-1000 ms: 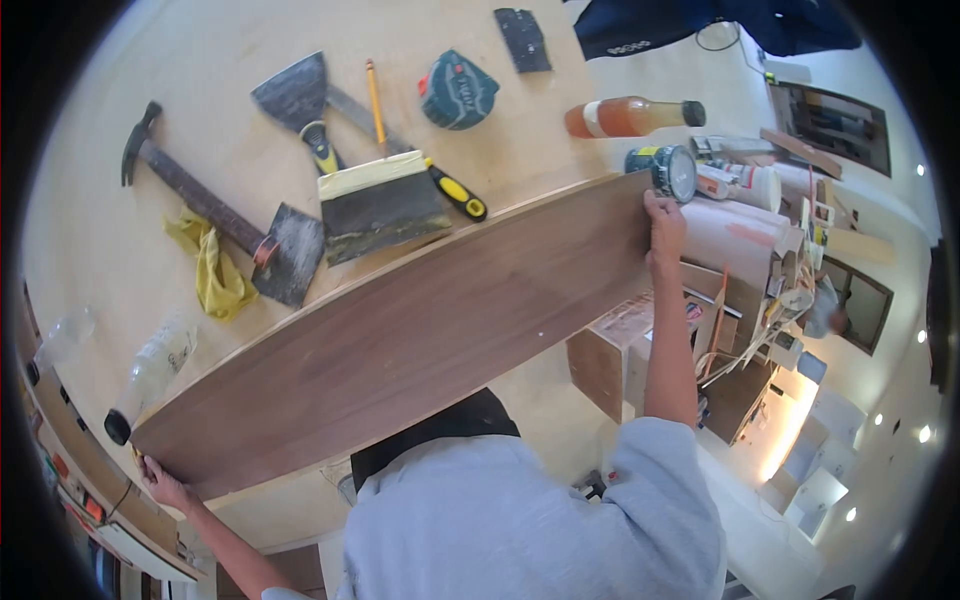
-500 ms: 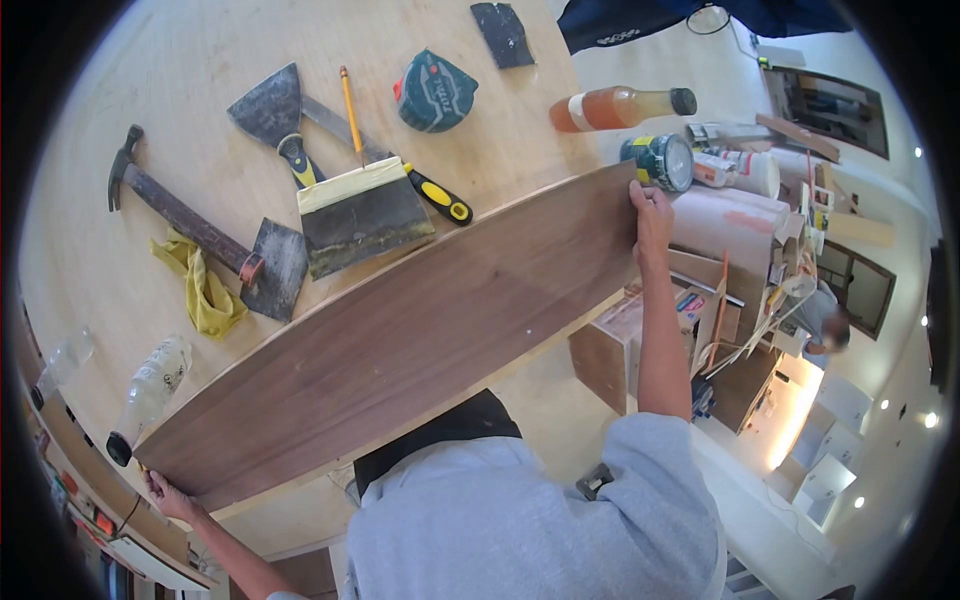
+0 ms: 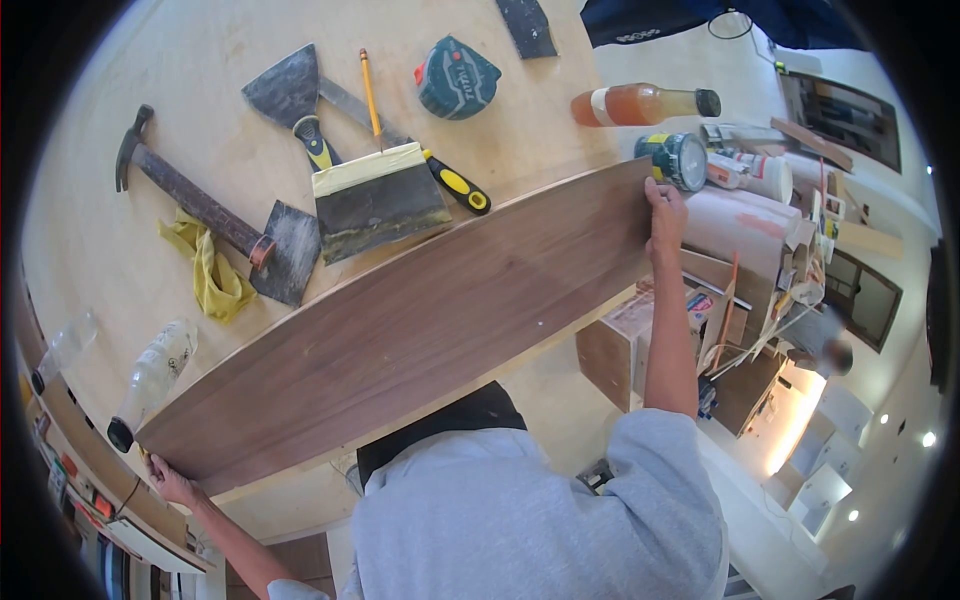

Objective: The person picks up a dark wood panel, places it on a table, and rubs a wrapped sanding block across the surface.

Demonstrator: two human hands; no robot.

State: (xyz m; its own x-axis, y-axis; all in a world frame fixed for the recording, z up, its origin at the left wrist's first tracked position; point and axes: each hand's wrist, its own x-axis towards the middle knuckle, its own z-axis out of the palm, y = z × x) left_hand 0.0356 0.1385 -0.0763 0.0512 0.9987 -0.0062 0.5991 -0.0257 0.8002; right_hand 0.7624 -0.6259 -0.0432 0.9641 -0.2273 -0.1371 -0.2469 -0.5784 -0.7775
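Note:
A long brown wooden board (image 3: 420, 320) lies slantwise along the near edge of the workbench, one end at lower left and the other at upper right. My left hand (image 3: 172, 482) grips its lower left corner, fingers closed at the end. At the opposite end, my right hand (image 3: 664, 215) pinches the upper right edge, thumb side up. Close to my left hand is a clear bottle with a black cap (image 3: 152, 380). A green-lidded tin can (image 3: 673, 162) stands just beyond my right hand.
On the bench top (image 3: 200, 60) are a hammer (image 3: 195, 198), yellow cloth (image 3: 215, 275), sandpaper (image 3: 290, 255), a wide scraper (image 3: 382, 205), putty knife (image 3: 285, 90), pencil (image 3: 369, 95), tape measure (image 3: 458, 78) and a bottle of orange liquid (image 3: 640, 104). Another person (image 3: 820, 340) is at far right.
The view has shifted slightly, so the bench tools appear a little further right and higher. Both hands keep their hold on the board's ends.

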